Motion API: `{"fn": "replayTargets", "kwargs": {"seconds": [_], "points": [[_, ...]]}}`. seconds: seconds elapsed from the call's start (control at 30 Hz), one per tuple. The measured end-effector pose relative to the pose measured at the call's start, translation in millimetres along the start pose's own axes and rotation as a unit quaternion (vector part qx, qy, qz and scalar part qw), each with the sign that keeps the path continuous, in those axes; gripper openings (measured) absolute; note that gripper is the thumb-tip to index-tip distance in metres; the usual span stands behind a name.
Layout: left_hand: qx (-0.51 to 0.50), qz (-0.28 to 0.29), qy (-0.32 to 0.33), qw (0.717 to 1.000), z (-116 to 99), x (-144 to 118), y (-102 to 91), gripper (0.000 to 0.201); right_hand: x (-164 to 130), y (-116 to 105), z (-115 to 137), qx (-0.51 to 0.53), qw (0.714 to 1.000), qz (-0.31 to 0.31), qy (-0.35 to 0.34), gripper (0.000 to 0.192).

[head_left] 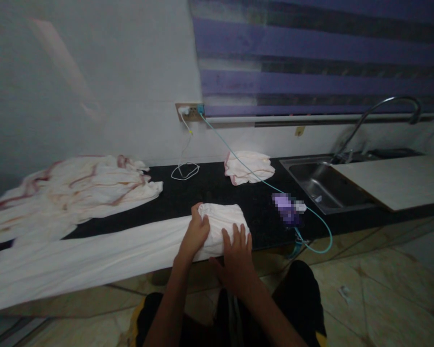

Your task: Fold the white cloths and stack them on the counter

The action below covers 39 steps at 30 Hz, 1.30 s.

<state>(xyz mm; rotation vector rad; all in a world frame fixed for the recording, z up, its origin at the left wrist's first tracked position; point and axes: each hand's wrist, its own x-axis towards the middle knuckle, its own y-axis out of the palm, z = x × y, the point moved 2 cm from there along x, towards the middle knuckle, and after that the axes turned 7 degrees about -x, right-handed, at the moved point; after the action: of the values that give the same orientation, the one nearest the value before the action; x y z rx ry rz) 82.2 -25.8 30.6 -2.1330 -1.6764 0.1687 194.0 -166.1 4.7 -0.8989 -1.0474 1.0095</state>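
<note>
A long white cloth [104, 253] stretches from the left edge of the view along the counter's front, and its right end is folded into a flat bundle [220, 219]. My left hand [197, 231] grips the left side of that bundle, thumb over the top and fingers mostly hidden. Flat on the bundle's right front part rests my right hand [237, 255], fingers spread and thumb pointing left near the counter edge. Behind them lies a smaller folded white cloth [249, 167] with a reddish border.
Crumpled white cloth with reddish stripes [90, 185] is heaped at the left. A blurred purple phone-like object [286, 209] lies on the right beside a teal cable [323, 250] from the wall socket [190, 112]. Farther right are a steel sink [311, 185], a faucet [361, 118] and a pale board [394, 180].
</note>
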Motion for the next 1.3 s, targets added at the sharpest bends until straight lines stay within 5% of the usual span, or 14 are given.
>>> {"fn": "replayTargets", "kwargs": {"seconds": [0.13,0.37,0.6,0.67,0.9,1.13,1.3], "points": [[0.092,-0.018,-0.046,0.994,-8,-3,-12.5,0.053,7,-8,0,0.008,1.0,-0.017,0.009,0.076],[0.174,-0.047,-0.085,0.98,13,-14,-9.5,0.06,31,-11,-4,0.006,0.999,-0.029,0.03,0.066],[0.293,-0.131,0.074,0.944,16,-16,-10.7,0.061,54,0,-13,0.005,0.998,-0.017,0.057,0.061],[0.3,-0.113,0.1,0.942,17,-19,-6.9,0.062,62,-2,-13,0.004,0.998,-0.014,0.065,0.062],[0.364,-0.036,0.018,0.93,22,-42,17.6,0.051,85,1,0,0.007,1.0,-0.024,0.014,0.061],[0.363,0.012,0.044,0.931,33,-40,-4.2,0.059,84,32,-5,-0.02,1.0,0.006,-0.011,0.06],[0.449,0.005,0.013,0.893,37,-43,-4.9,0.061,86,32,-7,-0.041,0.999,0.019,-0.004,0.066]]}}
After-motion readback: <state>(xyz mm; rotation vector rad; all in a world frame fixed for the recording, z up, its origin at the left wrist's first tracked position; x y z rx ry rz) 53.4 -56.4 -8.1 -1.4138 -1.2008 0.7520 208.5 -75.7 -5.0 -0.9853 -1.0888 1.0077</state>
